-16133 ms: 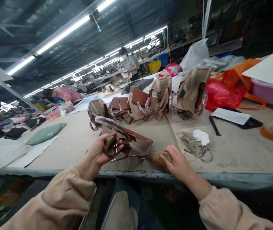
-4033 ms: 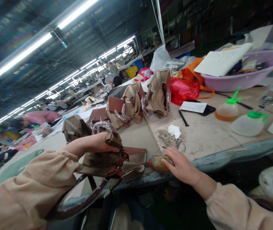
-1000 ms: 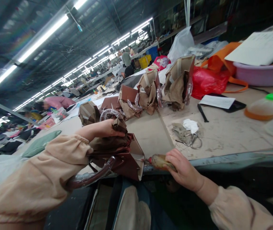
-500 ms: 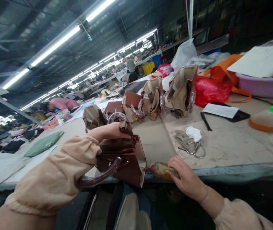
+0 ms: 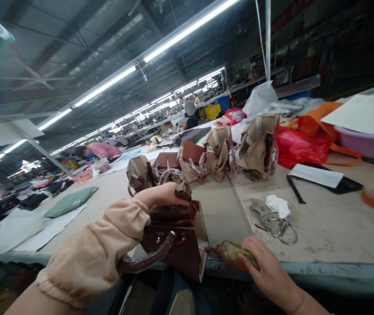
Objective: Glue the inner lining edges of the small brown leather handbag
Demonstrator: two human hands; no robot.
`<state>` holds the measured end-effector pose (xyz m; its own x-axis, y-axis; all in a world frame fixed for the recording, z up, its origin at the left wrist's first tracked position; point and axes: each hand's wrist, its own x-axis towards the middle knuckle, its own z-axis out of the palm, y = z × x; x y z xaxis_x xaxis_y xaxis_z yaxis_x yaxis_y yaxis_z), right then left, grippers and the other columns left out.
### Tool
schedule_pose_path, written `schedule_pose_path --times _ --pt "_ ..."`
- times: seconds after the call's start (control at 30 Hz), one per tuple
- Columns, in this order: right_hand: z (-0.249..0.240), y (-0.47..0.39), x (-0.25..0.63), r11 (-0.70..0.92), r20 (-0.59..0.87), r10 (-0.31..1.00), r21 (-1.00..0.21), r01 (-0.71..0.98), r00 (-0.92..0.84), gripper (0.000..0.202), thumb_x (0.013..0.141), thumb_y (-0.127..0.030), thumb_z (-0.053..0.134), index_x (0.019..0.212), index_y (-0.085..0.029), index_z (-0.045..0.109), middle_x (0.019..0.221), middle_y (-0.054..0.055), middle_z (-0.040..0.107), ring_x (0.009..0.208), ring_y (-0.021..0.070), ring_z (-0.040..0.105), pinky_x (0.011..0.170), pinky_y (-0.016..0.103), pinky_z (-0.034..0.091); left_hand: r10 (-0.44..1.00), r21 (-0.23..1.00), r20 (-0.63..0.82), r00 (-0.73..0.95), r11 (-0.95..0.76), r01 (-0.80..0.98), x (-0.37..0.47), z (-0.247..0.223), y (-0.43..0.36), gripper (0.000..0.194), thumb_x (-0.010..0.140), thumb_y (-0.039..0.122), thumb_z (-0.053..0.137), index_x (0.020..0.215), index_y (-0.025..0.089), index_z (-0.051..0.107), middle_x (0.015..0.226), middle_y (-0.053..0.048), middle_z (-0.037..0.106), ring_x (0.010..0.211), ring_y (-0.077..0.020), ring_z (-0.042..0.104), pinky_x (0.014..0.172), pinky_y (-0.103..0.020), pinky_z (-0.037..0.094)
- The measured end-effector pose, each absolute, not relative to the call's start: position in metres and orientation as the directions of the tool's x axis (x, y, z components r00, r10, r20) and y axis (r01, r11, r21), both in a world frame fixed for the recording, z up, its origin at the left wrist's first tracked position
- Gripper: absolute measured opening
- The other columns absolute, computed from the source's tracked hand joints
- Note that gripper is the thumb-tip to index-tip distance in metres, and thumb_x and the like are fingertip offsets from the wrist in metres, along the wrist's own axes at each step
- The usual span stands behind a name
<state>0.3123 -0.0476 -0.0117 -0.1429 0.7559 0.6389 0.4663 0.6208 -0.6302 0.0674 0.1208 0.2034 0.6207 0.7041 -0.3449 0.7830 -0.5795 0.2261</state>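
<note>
Far left on the workbench [image 5: 114, 192]: lay a green cushion [image 5: 71, 201] over pale sheets, well apart from the work. Nearer the middle, at the bench's front edge, stood a maroon handbag [image 5: 176, 243], tipped so that its lower part hung over the edge, plastic-wrapped handle [image 5: 147, 260] curving out towards the cream sleeve [image 5: 98, 251]. Clamped from above by the left hand [image 5: 162, 194], fingers curled down over crumpled brown stuffing paper [image 5: 173, 208] at the bag's top, thumb side towards the camera; paper and bag mouth directly beneath the fingertips. Just right of the bag, at its side panel, met the red tip of a wooden-handled tool [image 5: 234, 253], lying along the bench edge. Gripped by the right hand [image 5: 268, 271], fingers wrapped tight round the handle, the tool's working end too small to tell. Behind, across the middle of the bench, stood a row of paper-wrapped bags [image 5: 219, 151]. Further right, near the tool hand but apart from it, lay scissors [image 5: 280, 227] with a white rag [image 5: 278, 204]. Beyond those, a red plastic bag [image 5: 301, 146], a sheet on a dark clipboard [image 5: 324, 177], and at the far right a purple basin [image 5: 367, 142].
</note>
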Motion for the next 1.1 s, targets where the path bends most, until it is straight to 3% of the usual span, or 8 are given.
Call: schedule_pose_path --times 0.2,0.57,0.9,1.1 --pt "-0.009 -0.047 0.316 0.643 0.632 0.748 -0.612 0.462 -0.204 0.004 0.092 -0.018 0.047 0.091 -0.022 0.048 0.085 0.004 0.052 0.082 0.021 0.048 0.072 0.036 0.044 0.694 0.271 -0.358 0.625 -0.564 0.78 0.068 0.202 0.12 0.037 0.077 0.046 0.063 0.098 0.016 0.071 0.094 -0.005 0.073 0.081 -0.0193 0.063 0.076 -0.03 0.047" --pt "-0.005 -0.051 0.322 0.728 0.639 0.682 -0.545 0.417 -0.355 0.018 0.086 -0.003 0.046 0.097 -0.017 0.046 0.094 0.008 0.05 0.085 0.0206 0.041 0.073 0.037 0.041 0.692 0.231 -0.337 0.638 -0.597 0.769 0.071 0.203 0.121 0.037 0.078 0.046 0.062 0.099 0.017 0.071 0.091 -0.003 0.074 0.075 -0.0162 0.062 0.073 -0.027 0.046" --pt "0.0 -0.048 0.32 0.755 0.68 0.639 -0.464 0.463 -0.36 0.02 0.086 -0.003 0.044 0.098 -0.018 0.048 0.095 0.009 0.051 0.085 0.0218 0.042 0.072 0.038 0.042 0.719 0.206 -0.343 0.604 -0.57 0.795 0.074 0.203 0.119 0.036 0.076 0.044 0.064 0.1 0.017 0.07 0.094 -0.003 0.073 0.078 -0.0169 0.063 0.075 -0.027 0.046" --pt "-0.002 -0.049 0.321 0.697 0.666 0.703 -0.577 0.425 -0.249 0.011 0.089 -0.01 0.048 0.095 -0.019 0.046 0.092 0.007 0.05 0.085 0.0207 0.044 0.074 0.037 0.043 0.707 0.232 -0.348 0.615 -0.571 0.788 0.071 0.201 0.123 0.038 0.077 0.047 0.064 0.101 0.018 0.07 0.096 -0.004 0.073 0.079 -0.0176 0.063 0.075 -0.028 0.047"
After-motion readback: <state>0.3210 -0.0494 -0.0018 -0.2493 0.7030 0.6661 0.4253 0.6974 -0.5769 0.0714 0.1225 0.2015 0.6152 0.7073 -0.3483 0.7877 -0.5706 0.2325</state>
